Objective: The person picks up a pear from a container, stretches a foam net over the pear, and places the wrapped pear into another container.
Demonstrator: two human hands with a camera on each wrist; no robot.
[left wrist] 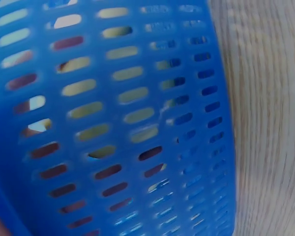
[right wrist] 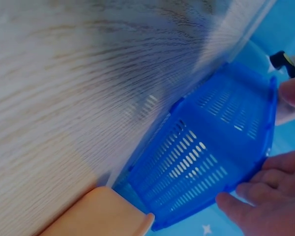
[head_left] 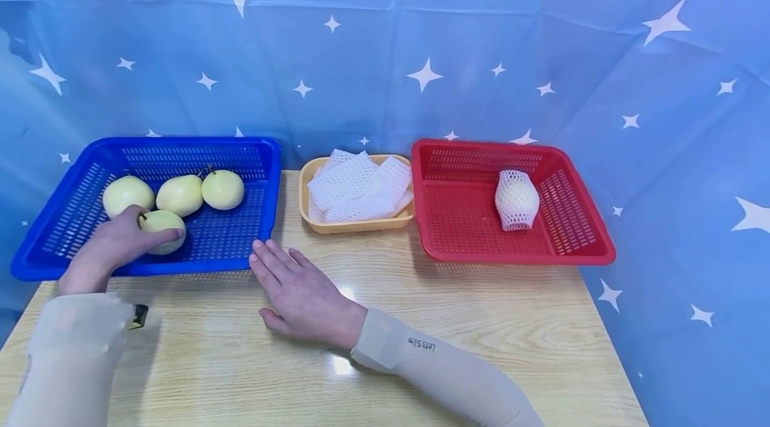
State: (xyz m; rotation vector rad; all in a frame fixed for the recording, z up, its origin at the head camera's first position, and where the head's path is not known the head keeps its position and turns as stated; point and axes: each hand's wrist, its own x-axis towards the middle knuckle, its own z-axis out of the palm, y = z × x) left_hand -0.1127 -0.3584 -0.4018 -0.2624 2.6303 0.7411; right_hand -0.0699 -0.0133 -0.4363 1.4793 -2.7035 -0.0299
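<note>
In the head view my left hand [head_left: 114, 242] reaches over the front edge of the blue basket [head_left: 198, 266] and grips a pale yellow-green pear [head_left: 166, 220], thumb along its near side. Three more pears lie behind it, among them the left one [head_left: 127, 194] and the right one [head_left: 223, 189]. My right hand [head_left: 303, 297] is by the basket's front right corner, palm down, fingers straight and fingertips right at the rim. The right wrist view shows those fingers [right wrist: 273, 182] beside the basket wall [right wrist: 201, 162]. In the left wrist view the slotted wall [left wrist: 152, 118] hides most of the left hand.
A yellow tray [head_left: 355, 228] heaped with white foam nets [head_left: 355, 186] stands between the baskets. To its right, a red basket [head_left: 511, 258] holds one net-wrapped fruit [head_left: 517, 201]. A starry blue cloth [head_left: 361, 46] hangs behind the wooden table [head_left: 252, 373].
</note>
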